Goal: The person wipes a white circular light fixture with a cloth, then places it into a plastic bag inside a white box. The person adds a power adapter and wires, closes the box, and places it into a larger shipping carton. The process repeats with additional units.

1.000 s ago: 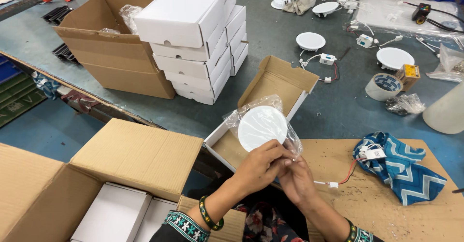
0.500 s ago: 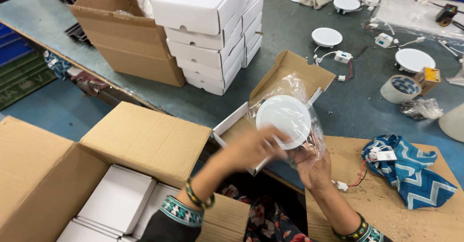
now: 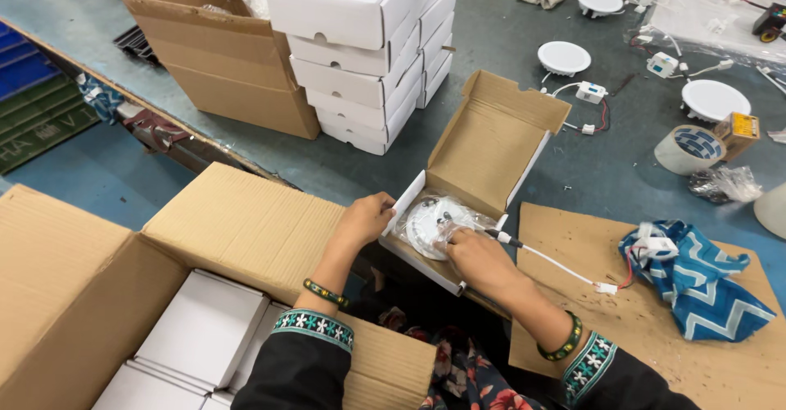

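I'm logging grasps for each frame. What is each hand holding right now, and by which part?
The left hand grips the open small box by its near-left corner. The right hand presses on the bagged round lamp inside; no clear grip.

A stack of white boxes [image 3: 368, 50] stands beside a brown carton [image 3: 221, 66]; a tape roll [image 3: 686, 150] lies right.
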